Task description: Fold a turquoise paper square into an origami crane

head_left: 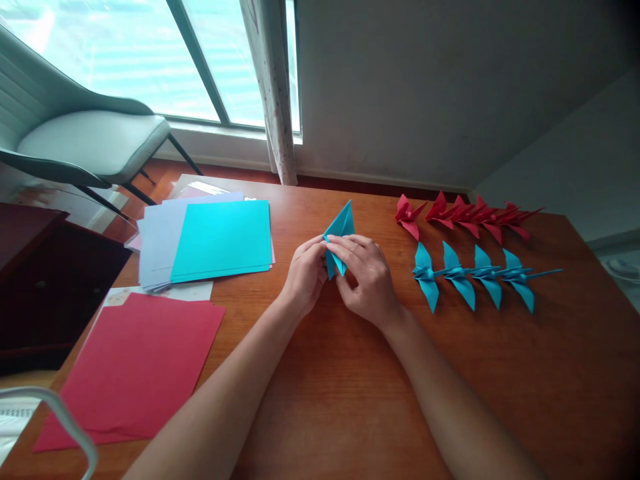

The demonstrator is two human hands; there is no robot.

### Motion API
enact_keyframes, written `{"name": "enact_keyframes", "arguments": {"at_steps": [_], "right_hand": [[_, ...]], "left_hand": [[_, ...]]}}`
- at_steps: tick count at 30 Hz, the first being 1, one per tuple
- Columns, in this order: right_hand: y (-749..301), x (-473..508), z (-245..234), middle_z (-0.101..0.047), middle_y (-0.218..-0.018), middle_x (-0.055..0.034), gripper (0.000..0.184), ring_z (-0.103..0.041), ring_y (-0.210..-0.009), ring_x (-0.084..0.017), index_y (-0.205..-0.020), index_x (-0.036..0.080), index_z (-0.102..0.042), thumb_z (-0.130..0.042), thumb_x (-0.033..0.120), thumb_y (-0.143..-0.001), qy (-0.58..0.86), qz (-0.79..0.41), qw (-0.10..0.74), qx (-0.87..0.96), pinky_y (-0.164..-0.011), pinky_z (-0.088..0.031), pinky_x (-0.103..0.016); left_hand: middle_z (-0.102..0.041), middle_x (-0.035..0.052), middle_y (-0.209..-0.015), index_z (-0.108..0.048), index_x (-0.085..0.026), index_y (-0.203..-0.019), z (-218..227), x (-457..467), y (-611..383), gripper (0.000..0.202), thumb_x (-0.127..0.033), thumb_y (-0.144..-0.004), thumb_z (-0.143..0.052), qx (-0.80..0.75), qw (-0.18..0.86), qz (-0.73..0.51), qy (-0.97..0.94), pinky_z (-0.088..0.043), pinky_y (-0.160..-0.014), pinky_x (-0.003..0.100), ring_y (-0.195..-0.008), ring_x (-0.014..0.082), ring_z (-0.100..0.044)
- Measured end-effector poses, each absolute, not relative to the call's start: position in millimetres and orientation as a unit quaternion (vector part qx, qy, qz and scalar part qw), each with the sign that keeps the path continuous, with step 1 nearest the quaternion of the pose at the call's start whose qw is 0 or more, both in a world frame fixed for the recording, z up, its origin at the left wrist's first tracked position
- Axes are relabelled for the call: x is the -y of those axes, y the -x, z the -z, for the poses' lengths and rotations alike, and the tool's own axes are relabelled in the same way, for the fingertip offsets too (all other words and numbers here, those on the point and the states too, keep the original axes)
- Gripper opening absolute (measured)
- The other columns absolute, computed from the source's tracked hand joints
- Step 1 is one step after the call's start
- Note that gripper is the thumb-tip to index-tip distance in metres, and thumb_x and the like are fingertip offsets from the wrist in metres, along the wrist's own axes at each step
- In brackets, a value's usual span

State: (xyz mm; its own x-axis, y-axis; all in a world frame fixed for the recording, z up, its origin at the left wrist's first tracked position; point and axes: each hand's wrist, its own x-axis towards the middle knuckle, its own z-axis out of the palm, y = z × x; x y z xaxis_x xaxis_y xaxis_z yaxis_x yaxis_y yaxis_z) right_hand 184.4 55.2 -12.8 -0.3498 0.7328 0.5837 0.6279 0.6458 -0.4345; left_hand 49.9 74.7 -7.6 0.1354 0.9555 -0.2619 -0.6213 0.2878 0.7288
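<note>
A partly folded piece of blue paper [341,230] stands pointed end up at the middle of the wooden table [350,400]. My left hand [304,275] pinches its lower left edge. My right hand [364,279] lies over its lower right part, fingers pressed on the fold. To the right lie a row of several finished blue paper cranes [470,277] and behind them a row of several red paper cranes [463,215].
A stack of turquoise and lilac sheets [210,241] lies at the left, with red sheets [135,367] nearer the front left. A grey chair [85,143] stands by the window beyond the table. A dark cabinet [45,280] is at the far left.
</note>
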Motion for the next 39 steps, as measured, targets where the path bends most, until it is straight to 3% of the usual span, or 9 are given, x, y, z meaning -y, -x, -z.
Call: {"name": "enact_keyframes", "arguments": {"at_steps": [4,8,13,16,20,25,33,39], "right_hand": [[-184.3,-55.1,15.9,-0.065,-0.134,-0.0087,0.069,-0.056,-0.126,-0.027,-0.144,0.023,-0.05,-0.05,0.001,-0.079,0.42,-0.079,0.397,0.812,-0.107,-0.047,-0.048],[-184.7,-53.5,16.8,-0.065,-0.135,-0.0077,0.075,-0.056,-0.13,-0.025,-0.147,0.027,-0.043,-0.042,-0.002,-0.077,0.426,-0.154,0.45,0.77,-0.11,-0.045,-0.049],[-184.8,-56.0,14.3,-0.067,-0.132,-0.0075,0.045,-0.062,-0.125,-0.023,-0.137,0.028,-0.049,-0.045,0.015,-0.094,0.453,-0.252,0.556,0.65,-0.108,-0.049,-0.049],[-185.7,-62.5,16.4,-0.068,-0.128,-0.0094,0.03,-0.065,-0.117,-0.023,-0.125,0.025,-0.058,-0.056,0.03,-0.096,0.497,-0.259,0.612,0.559,-0.098,-0.055,-0.043],[-187.7,-69.8,22.5,-0.075,-0.107,-0.0074,0.028,-0.072,-0.091,-0.021,-0.108,0.022,-0.068,-0.066,0.044,-0.09,0.52,-0.37,0.563,0.524,-0.08,-0.061,-0.037],[-189.0,-71.2,27.3,-0.077,-0.094,-0.0046,0.029,-0.071,-0.072,-0.019,-0.102,0.021,-0.072,-0.07,0.045,-0.085,0.525,-0.409,0.529,0.526,-0.065,-0.061,-0.033],[-189.6,-70.8,26.0,-0.077,-0.093,-0.0047,0.027,-0.071,-0.077,-0.02,-0.101,0.022,-0.073,-0.069,0.045,-0.086,0.528,-0.392,0.534,0.532,-0.067,-0.06,-0.033],[-190.3,-68.8,17.7,-0.072,-0.099,-0.005,0.022,-0.067,-0.091,-0.02,-0.096,0.022,-0.072,-0.066,0.042,-0.088,0.539,-0.335,0.549,0.544,-0.07,-0.055,-0.03]], "left_hand": [[-0.06,-0.0014,-0.067,-0.065,-0.014,-0.073,7.6,-75.9,-50.1,0.017,-0.03,-0.077,-0.072,-0.349,0.717,-0.557,-0.229,-0.045,-0.058,0.019,-0.06,0.0087,-0.053],[-0.067,0.0001,-0.073,-0.071,-0.014,-0.086,7.9,-75.7,-50.0,0.02,-0.03,-0.076,-0.078,-0.356,0.721,-0.535,-0.259,-0.046,-0.062,0.02,-0.065,0.0098,-0.058],[-0.072,0.0025,-0.077,-0.071,-0.016,-0.088,7.7,-75.4,-51.1,0.024,-0.034,-0.074,-0.078,-0.37,0.717,-0.527,-0.266,-0.052,-0.068,0.025,-0.071,0.0147,-0.066],[-0.073,0.0036,-0.078,-0.07,-0.015,-0.087,7.0,-75.1,-52.4,0.026,-0.036,-0.074,-0.077,-0.371,0.719,-0.522,-0.27,-0.055,-0.073,0.03,-0.078,0.0194,-0.069],[-0.073,0.0044,-0.079,-0.07,-0.015,-0.087,6.9,-74.4,-53.3,0.026,-0.036,-0.074,-0.077,-0.368,0.724,-0.513,-0.279,-0.057,-0.076,0.033,-0.084,0.0216,-0.07],[-0.074,0.0049,-0.079,-0.072,-0.015,-0.088,7.7,-73.5,-52.7,0.024,-0.036,-0.077,-0.077,-0.35,0.732,-0.51,-0.288,-0.057,-0.077,0.031,-0.086,0.0214,-0.071],[-0.077,0.0081,-0.096,-0.075,-0.013,-0.097,5.8,-70.4,-54.7,0.029,-0.033,-0.077,-0.082,-0.341,0.72,-0.509,-0.327,-0.055,-0.091,0.036,-0.091,0.0221,-0.072],[-0.076,0.0077,-0.097,-0.074,-0.014,-0.099,7.6,-71.8,-53.4,0.03,-0.034,-0.078,-0.081,-0.333,0.725,-0.516,-0.311,-0.055,-0.09,0.036,-0.09,0.0205,-0.071]]}}
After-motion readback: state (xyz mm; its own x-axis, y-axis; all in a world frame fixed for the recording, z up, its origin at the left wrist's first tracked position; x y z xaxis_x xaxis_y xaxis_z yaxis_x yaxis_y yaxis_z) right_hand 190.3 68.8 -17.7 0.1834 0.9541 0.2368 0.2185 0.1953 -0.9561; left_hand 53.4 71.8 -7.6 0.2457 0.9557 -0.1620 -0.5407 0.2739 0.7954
